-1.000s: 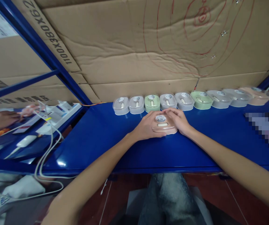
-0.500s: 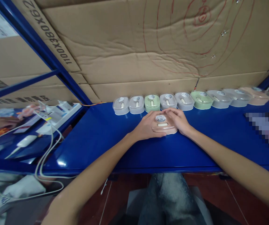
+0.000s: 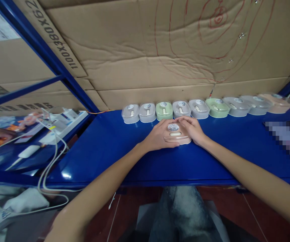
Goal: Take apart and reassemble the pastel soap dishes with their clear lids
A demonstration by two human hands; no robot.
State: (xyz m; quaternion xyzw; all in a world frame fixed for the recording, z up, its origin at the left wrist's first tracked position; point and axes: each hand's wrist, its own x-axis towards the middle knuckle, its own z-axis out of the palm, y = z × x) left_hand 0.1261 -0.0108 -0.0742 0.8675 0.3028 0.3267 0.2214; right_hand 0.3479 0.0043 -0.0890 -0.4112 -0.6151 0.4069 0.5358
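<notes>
I have the pink case [image 3: 176, 134] flat on the counter [image 3: 114, 148], left hand [image 3: 157, 137] and right hand [image 3: 193, 130] clasping its short ends.

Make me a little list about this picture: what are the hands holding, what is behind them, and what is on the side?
left hand: cups the left side of the pink box
right hand: cups the right side of the pink box
pink box: sits on the blue table, round sticker on its lid
row of boxes: nine, grey, green and pink, lined up along the cardboard wall
left side: white cables and a power strip
</notes>
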